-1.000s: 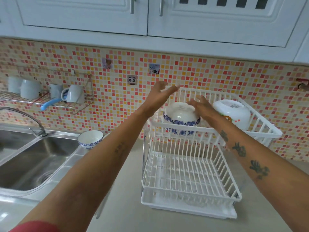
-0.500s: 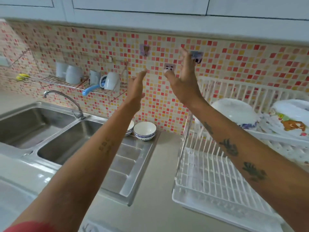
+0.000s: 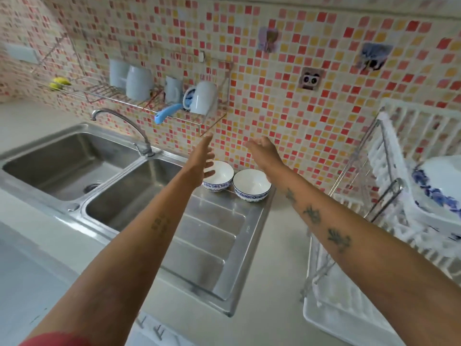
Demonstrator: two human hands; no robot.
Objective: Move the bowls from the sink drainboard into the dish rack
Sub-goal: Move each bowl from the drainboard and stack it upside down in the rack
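Plainly, the job was part done when this view was taken. Two small white bowls with blue-patterned bands stood upright at the far end of the steel drainboard, close against the tiled wall: the left bowl and the right bowl, side by side and touching or nearly so. Both hands were stretched out over them. The left hand had its fingers spread and hung just above the left bowl, partly covering its near rim in the view; whether it touched the rim could not be told. The right hand was likewise open, palm turned inward, above and just behind the right bowl, gripping nothing.

Off to the right stood the white dish rack on the bench. On its upper tier lay a larger blue-and-white bowl, turned upside down and leaning, cut off by the picture's edge. So at least one bowl appeared already racked, while two were left on the drainboard. What little showed of the lower tier looked bare, so room for the pair seemed ample.

By my judgement the step in hand was the reach for the remaining bowls, perhaps one to each hand, since the hands were set apart much as the bowls were. Neither had been lifted yet. After the grasp, what remained was the carry across the bench and the setting down in the rack.
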